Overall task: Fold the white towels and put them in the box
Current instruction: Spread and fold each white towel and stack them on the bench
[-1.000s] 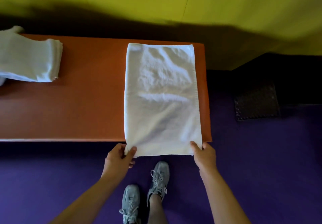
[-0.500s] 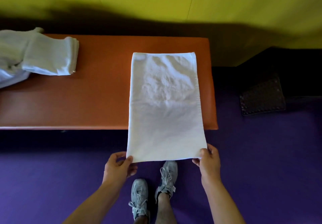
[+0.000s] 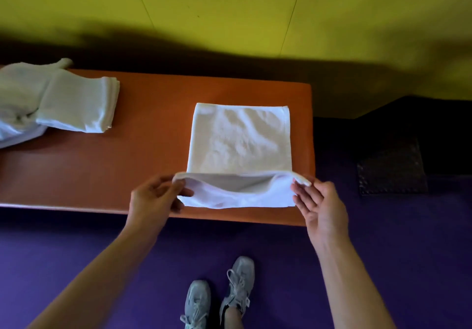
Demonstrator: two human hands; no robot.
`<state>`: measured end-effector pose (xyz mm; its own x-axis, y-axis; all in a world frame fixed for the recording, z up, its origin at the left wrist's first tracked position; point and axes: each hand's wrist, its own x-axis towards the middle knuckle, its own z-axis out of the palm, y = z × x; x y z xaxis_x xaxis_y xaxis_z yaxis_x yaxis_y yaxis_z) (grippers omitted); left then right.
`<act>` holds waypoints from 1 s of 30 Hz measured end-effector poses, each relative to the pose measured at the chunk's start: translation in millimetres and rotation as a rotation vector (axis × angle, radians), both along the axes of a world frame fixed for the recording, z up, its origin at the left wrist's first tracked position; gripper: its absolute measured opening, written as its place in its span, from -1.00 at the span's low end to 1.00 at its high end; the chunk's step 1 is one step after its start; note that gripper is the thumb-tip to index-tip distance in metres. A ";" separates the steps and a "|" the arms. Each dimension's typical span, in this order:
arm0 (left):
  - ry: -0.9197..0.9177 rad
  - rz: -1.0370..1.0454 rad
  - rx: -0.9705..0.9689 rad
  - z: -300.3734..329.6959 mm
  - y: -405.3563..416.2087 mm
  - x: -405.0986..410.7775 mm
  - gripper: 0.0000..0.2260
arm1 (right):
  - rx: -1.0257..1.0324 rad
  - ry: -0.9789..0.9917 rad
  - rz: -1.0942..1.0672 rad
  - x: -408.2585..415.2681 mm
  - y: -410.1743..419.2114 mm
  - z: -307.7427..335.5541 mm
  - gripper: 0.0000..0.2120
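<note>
A white towel (image 3: pixel 240 144) lies on the right end of the orange bench (image 3: pixel 143 149). Its near end is lifted and curled over toward the far end. My left hand (image 3: pixel 153 198) pinches the near left corner of that lifted edge. My right hand (image 3: pixel 319 203) pinches the near right corner between thumb and fingers. A stack of folded white towels (image 3: pixel 79 106) sits at the bench's left end, resting partly on a crumpled white towel (image 3: pixel 18 98). No box is in view.
A yellow wall (image 3: pixel 229 9) stands behind the bench. Purple floor (image 3: pixel 76 252) runs in front, with my two grey shoes (image 3: pixel 219 295) on it. A dark perforated mat or grate (image 3: pixel 390 167) lies on the floor to the right of the bench.
Both hands have lifted the towel's near edge from below the bench edge and carried it up and forward, starting a fold over the far half.
</note>
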<state>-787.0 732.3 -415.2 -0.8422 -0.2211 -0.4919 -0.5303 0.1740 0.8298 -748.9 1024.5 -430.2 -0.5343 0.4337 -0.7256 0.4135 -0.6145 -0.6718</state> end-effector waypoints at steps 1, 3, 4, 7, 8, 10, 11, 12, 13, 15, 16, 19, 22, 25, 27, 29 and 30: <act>0.041 -0.017 -0.073 2.0 2.7 -16.2 -0.96 | 0.007 0.013 0.036 -15.5 4.3 1.0 -0.77; 0.091 -0.059 -0.169 2.1 8.3 -49.4 -0.93 | 0.147 0.040 0.153 -45.3 11.2 0.3 -0.84; 0.104 -0.071 -0.201 0.1 11.0 -65.9 -0.91 | 0.239 0.053 0.195 -59.9 13.1 -1.0 -0.90; 0.123 -0.086 -0.265 -14.3 17.0 -114.1 -0.85 | 0.480 0.054 0.247 -100.7 16.6 -7.0 -0.93; 0.126 -0.081 -0.272 -20.0 18.8 -128.6 -0.84 | 0.526 0.056 0.253 -113.5 17.0 -10.5 -0.93; 0.140 -0.079 -0.296 -31.7 21.1 -153.8 -0.83 | 0.600 0.048 0.274 -137.5 16.7 -19.5 -0.92; 0.146 -0.083 -0.314 -37.1 22.1 -164.3 -0.84 | 0.620 0.046 0.276 -147.7 16.5 -24.7 -0.93; 0.152 -0.087 -0.327 -42.4 23.0 -173.9 -0.84 | 0.632 0.043 0.273 -156.8 16.5 -30.1 -0.95; 0.156 -0.090 -0.333 -47.6 23.9 -182.3 -0.85 | 0.652 0.042 0.276 -164.5 17.1 -35.8 -0.96; 0.164 -0.088 -0.332 -58.6 25.1 -196.1 -0.87 | 0.679 0.043 0.268 -177.4 18.3 -47.8 -0.95; 0.165 -0.086 -0.336 -64.5 25.1 -201.6 -0.87 | 0.683 0.041 0.265 -182.9 17.7 -53.7 -0.94; 0.137 -0.059 -0.341 -82.4 24.1 -213.1 -0.87 | 0.669 0.027 0.282 -192.4 19.4 -75.8 -0.96; 0.090 -0.076 -0.378 -97.3 19.9 -209.5 -0.67 | 0.734 -0.004 0.422 -181.9 18.6 -89.8 -0.62; 0.124 -0.236 -0.528 -104.3 15.9 -174.0 -0.62 | 0.911 -0.032 0.528 -149.7 11.0 -90.3 -0.60; 0.139 -0.325 -0.569 -109.3 13.9 -138.0 -0.60 | 0.996 -0.091 0.542 -125.1 4.9 -91.5 -0.67; 0.119 -0.367 -0.555 -112.2 13.5 -105.0 -0.56 | 1.044 -0.217 0.543 -103.3 -1.1 -91.9 -0.65; 0.119 -0.371 -0.541 -112.6 14.1 -91.7 -0.52 | 1.055 -0.291 0.559 -93.4 -3.6 -93.4 -0.58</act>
<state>-878.7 746.4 -527.8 -0.9516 -0.0960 -0.2918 -0.2653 0.7357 0.6232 -842.3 1020.9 -523.6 -0.7116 0.6437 -0.2814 0.6633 0.4838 -0.5709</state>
